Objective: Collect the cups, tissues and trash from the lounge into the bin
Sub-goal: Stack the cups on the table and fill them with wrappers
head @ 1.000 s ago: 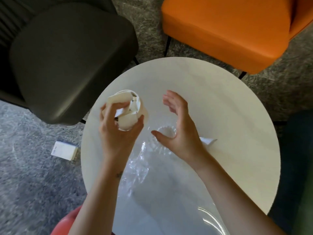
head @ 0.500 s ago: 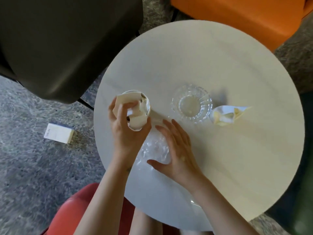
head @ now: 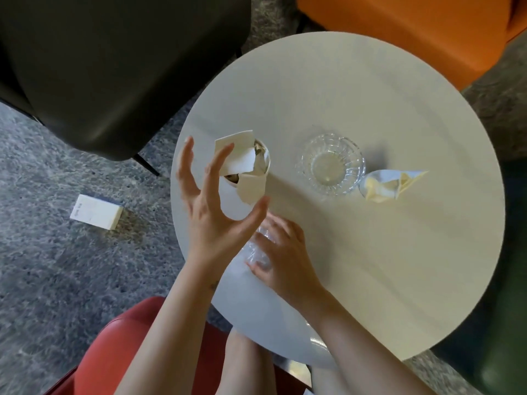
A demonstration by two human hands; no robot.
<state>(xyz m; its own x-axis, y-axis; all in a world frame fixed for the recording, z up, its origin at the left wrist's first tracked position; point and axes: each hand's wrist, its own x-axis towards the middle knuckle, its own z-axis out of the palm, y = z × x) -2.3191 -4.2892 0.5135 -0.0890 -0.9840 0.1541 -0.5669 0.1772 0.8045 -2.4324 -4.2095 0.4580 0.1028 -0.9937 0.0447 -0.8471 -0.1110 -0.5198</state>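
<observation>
A white paper cup [head: 242, 192] stuffed with torn paper scraps sits between the thumb and spread fingers of my left hand [head: 211, 212], over the round table's left part. The fingers are straight and splayed; the thumb curves under the cup's side. I cannot tell whether the cup stands on the table. Just below it my right hand [head: 285, 260] grips the crumpled top of a clear plastic bag [head: 256, 249], which lies over the table's near edge. A crumpled yellow-white wrapper [head: 390, 185] lies right of a cut-glass bowl [head: 330, 163].
The pale round table [head: 385, 266] is ringed by a black chair [head: 114, 67] at the far left, an orange chair [head: 413, 29] at the far right, a dark green seat [head: 507, 323] at right and a red seat [head: 114, 352] under me. A small white box [head: 97, 211] lies on the grey carpet.
My left hand's fingers have spread away from the cup they gripped. My right hand moved down from near the glass bowl onto the plastic bag and closed on it. The view shifted nearer.
</observation>
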